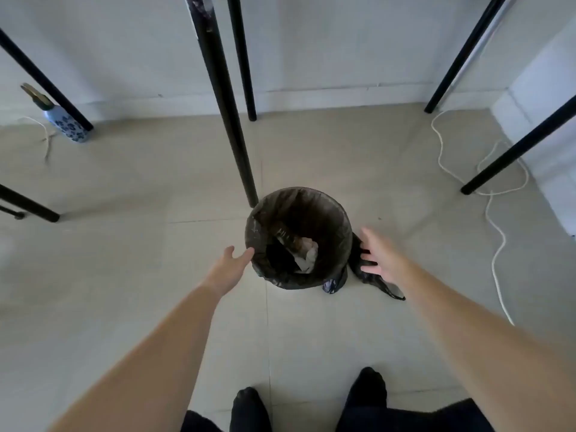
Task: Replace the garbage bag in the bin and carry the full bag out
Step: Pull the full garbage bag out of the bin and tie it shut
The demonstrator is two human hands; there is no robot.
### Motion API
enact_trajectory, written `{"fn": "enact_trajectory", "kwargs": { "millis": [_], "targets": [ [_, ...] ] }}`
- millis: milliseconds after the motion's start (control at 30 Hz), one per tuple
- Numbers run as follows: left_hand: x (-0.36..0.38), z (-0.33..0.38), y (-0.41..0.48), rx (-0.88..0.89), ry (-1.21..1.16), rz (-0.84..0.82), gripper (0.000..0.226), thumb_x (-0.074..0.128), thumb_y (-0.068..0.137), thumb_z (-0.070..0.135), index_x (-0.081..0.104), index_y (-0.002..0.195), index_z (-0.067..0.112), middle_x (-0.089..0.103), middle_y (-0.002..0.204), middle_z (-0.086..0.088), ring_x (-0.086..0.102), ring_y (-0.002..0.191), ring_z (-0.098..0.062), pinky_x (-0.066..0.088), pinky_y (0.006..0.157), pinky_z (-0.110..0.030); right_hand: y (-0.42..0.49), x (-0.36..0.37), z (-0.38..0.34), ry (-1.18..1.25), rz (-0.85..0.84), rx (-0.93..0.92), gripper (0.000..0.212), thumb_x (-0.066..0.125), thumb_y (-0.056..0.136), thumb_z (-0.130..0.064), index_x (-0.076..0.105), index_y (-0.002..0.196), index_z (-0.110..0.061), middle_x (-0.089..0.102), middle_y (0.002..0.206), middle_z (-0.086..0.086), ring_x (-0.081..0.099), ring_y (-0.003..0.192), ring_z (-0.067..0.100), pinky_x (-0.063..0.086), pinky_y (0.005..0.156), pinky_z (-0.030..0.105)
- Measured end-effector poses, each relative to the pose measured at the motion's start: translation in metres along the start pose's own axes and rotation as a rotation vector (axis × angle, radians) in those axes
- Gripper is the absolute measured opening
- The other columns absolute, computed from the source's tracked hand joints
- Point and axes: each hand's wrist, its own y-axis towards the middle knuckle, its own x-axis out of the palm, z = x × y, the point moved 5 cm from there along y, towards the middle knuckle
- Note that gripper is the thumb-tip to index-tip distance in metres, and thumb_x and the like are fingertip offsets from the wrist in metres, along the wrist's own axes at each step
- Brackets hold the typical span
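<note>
A small round bin [338, 227] stands on the tiled floor, lined with a dark garbage bag [271, 271] folded over its rim. White crumpled waste [307, 254] lies inside. Loose black bag plastic [378, 283] trails on the floor at the bin's right. My left hand [232, 265] reaches to the bin's left rim with fingers spread, fingertips at the bag's edge. My right hand [375, 252] hovers open just right of the bin, over the loose plastic, holding nothing.
Black table legs [230, 101] stand right behind the bin, with more legs at left and right. A white cable [495, 232] snakes across the floor on the right. A blue patterned bottle [67, 124] stands by the wall at left. My feet [249, 406] are near the bottom edge.
</note>
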Motion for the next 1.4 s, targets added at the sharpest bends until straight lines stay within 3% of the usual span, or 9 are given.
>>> {"fn": "enact_trajectory", "kwargs": {
  "millis": [167,367,467,533,633,833,967,1200,1400],
  "targets": [
    [0.023,-0.014,0.041,-0.063,-0.259,-0.049,0.123,0.068,0.064,0.081,0.018,0.166,0.033,0.056,0.152,0.000,0.049,0.143,-0.027,0.040,0.118,-0.056,0.061,0.010,0.031,0.248,-0.028,0.171,0.057,0.060,0.094,-0.051,0.059,0.137,-0.014,0.062,0.136,0.015,0.059,0.125,0.038,0.049,0.109,0.056],
    [0.039,0.001,0.053,0.034,-0.332,-0.059,0.038,0.059,0.098,0.012,0.053,0.131,0.029,0.068,0.114,-0.001,0.067,0.101,-0.020,0.061,0.092,-0.049,0.122,0.032,0.061,0.410,-0.153,0.227,0.046,0.058,0.097,-0.047,0.069,0.135,-0.023,0.069,0.137,0.015,0.062,0.128,0.046,0.049,0.103,0.069],
    [0.037,0.003,0.051,0.070,-0.314,-0.051,0.038,0.047,0.098,-0.005,0.056,0.126,0.019,0.070,0.105,-0.008,0.071,0.082,-0.019,0.063,0.061,-0.029,0.134,0.034,0.074,0.474,-0.140,0.240,0.041,0.057,0.097,-0.037,0.069,0.133,-0.022,0.071,0.135,0.014,0.065,0.125,0.043,0.052,0.101,0.065],
    [0.031,0.000,0.046,0.069,-0.284,-0.068,0.042,0.045,0.098,-0.009,0.052,0.130,0.017,0.069,0.100,-0.005,0.068,0.076,-0.017,0.056,0.052,-0.020,0.104,0.037,0.066,0.392,-0.101,0.235,0.024,0.052,0.103,-0.023,0.073,0.112,-0.014,0.081,0.099,0.008,0.078,0.093,0.023,0.064,0.075,0.047],
    [0.022,-0.014,0.037,0.006,-0.217,-0.149,0.050,0.046,0.095,-0.009,0.048,0.132,0.024,0.072,0.107,-0.009,0.070,0.079,-0.023,0.063,0.062,-0.032,0.093,0.030,0.072,0.313,-0.023,0.192,0.029,0.047,0.104,-0.006,0.060,0.079,-0.010,0.061,0.048,0.001,0.061,0.038,0.015,0.051,0.041,0.025],
    [0.011,-0.058,0.029,-0.174,-0.465,-0.187,0.049,0.080,0.084,0.034,0.066,0.131,0.025,0.069,0.097,-0.005,0.056,0.076,-0.020,0.041,0.069,-0.034,0.078,0.023,0.069,0.536,-0.134,0.160,0.030,0.049,0.090,-0.018,0.046,0.060,-0.019,0.033,0.052,-0.005,0.030,0.053,0.014,0.026,0.055,0.026],
    [0.012,-0.081,0.029,-0.371,-0.686,-0.198,0.077,0.068,0.085,0.074,0.071,0.118,0.004,0.064,0.084,-0.006,0.049,0.065,-0.020,0.034,0.062,-0.031,0.072,0.014,0.054,0.365,-0.144,0.096,0.030,0.058,0.098,-0.031,0.052,0.070,-0.021,0.022,0.047,-0.008,0.027,0.043,0.013,0.033,0.045,0.025],
    [-0.008,-0.058,0.017,-0.137,-0.480,0.057,0.014,0.060,0.105,0.027,0.063,0.098,0.016,0.060,0.094,-0.008,0.055,0.074,-0.020,0.047,0.073,-0.033,0.030,0.016,0.019,0.051,-0.235,0.020,0.025,0.058,0.104,-0.031,0.072,0.111,-0.011,0.018,0.052,-0.006,0.025,0.045,0.014,0.037,0.058,0.031],
    [-0.009,-0.044,0.007,-0.025,-0.503,0.155,0.011,0.054,0.104,0.018,0.059,0.095,0.012,0.060,0.082,-0.005,0.057,0.078,-0.027,0.057,0.098,-0.051,0.003,0.036,0.013,0.033,-0.359,-0.131,0.044,0.048,0.110,-0.018,0.065,0.134,-0.050,0.040,0.067,-0.001,0.033,0.053,0.014,0.046,0.057,0.031]
  ]
}}
